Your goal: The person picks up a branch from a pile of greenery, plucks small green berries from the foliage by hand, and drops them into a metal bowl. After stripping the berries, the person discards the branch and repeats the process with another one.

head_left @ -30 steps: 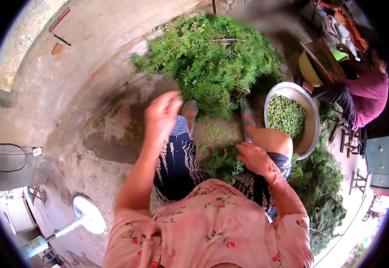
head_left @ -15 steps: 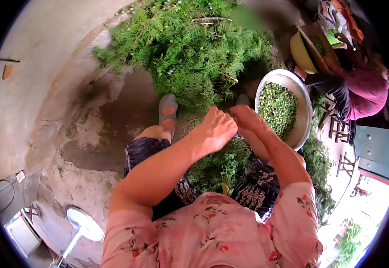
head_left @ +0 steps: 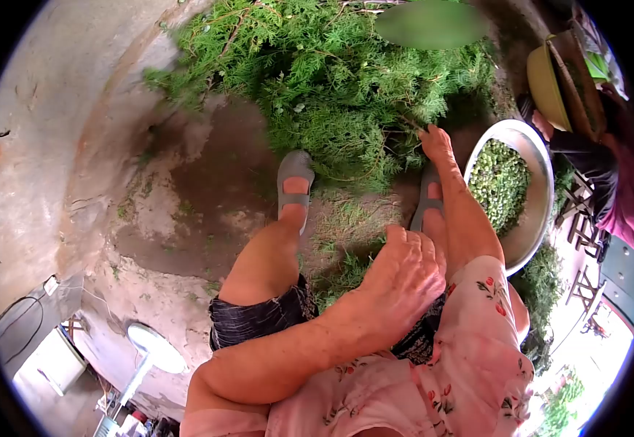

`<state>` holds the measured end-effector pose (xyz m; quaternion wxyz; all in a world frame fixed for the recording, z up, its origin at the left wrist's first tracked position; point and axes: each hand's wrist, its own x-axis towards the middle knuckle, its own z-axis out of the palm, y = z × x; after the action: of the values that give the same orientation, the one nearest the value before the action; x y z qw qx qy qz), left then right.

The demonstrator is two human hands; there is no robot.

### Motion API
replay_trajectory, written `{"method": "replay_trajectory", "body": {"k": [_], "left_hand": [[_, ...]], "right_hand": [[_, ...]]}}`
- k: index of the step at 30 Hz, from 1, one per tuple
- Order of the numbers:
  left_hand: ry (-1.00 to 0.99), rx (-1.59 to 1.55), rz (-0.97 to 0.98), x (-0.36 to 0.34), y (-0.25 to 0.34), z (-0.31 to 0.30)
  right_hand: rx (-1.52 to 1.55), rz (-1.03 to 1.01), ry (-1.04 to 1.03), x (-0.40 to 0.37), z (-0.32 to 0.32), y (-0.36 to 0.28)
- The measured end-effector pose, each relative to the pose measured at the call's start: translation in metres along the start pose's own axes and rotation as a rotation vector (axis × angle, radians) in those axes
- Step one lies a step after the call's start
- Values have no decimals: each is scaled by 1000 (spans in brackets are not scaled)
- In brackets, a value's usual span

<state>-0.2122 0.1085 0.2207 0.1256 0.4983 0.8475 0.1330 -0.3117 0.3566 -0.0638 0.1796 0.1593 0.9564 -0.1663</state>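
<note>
My right hand reaches forward to the lower right edge of a big pile of green conifer branches. Its fingers are closed at a thin brown branch stem. Closer to my body, my left hand hangs above my lap with its fingers curled together; whatever they may hold is hidden. A wide metal basin stands to the right of my right forearm. Small green cones or seed pods fill much of it.
Loose green sprigs lie on the ground between my legs, and more greenery is right of the basin. A co-worker sits at the far right beside a yellow bowl. A round white fan-like object stands at lower left.
My hands were together in front of me. The right has moved forward to the branches, while the left has drawn back toward my lap. The view has shifted, and the sprigs between my legs look fewer.
</note>
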Motion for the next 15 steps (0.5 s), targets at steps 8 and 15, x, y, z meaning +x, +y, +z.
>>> {"method": "replay_trajectory", "body": {"k": [8, 15], "left_hand": [[291, 23, 30, -12, 1, 18], [39, -10, -109, -14, -11, -8]], "right_hand": [[384, -181, -112, -43, 7, -68], [1057, -54, -241, -108, -140, -127]]}}
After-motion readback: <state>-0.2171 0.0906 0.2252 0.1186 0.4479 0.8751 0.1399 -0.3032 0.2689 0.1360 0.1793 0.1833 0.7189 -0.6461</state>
